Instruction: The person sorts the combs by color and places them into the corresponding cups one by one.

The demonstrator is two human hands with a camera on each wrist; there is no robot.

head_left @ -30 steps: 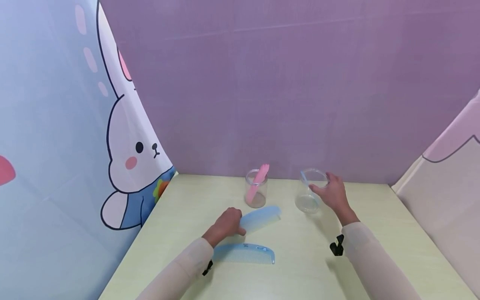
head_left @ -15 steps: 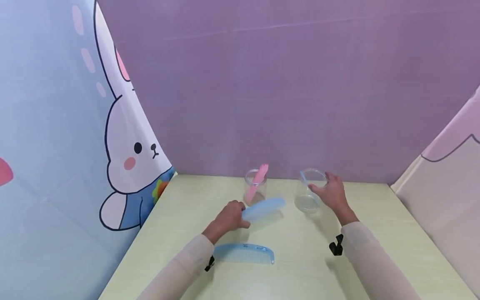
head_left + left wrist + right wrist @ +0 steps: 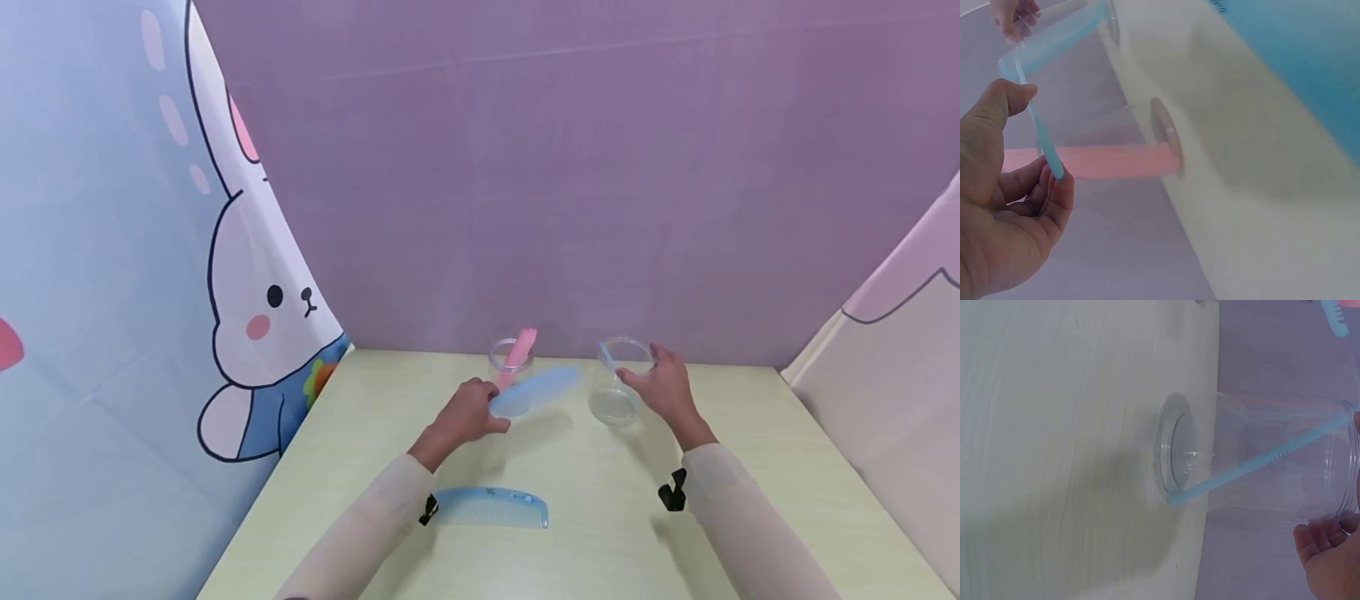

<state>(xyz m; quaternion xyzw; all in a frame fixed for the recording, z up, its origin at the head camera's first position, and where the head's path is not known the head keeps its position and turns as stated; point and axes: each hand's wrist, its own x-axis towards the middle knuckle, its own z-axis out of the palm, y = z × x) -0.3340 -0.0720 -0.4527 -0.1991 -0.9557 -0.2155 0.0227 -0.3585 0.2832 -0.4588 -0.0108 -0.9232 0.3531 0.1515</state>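
My left hand pinches a light blue comb by one end, above the table. In the left wrist view the comb is seen edge-on between thumb and fingers. My right hand grips the rim of a clear jar standing on the table. Inside that jar a blue comb leans diagonally, its teeth showing in the right wrist view. Behind the held comb stands another clear jar, with a pink strip-shaped thing leaning in it and sticking out on top.
Another blue comb lies flat on the pale table, near my left sleeve. A purple backdrop rises behind the table's back edge. Printed cloths hang at both sides, a cartoon rabbit on the left one.
My left hand has lifted the comb off the table and carried it up and to the right, now in front of the pink thing's jar. My right hand stays on its jar.
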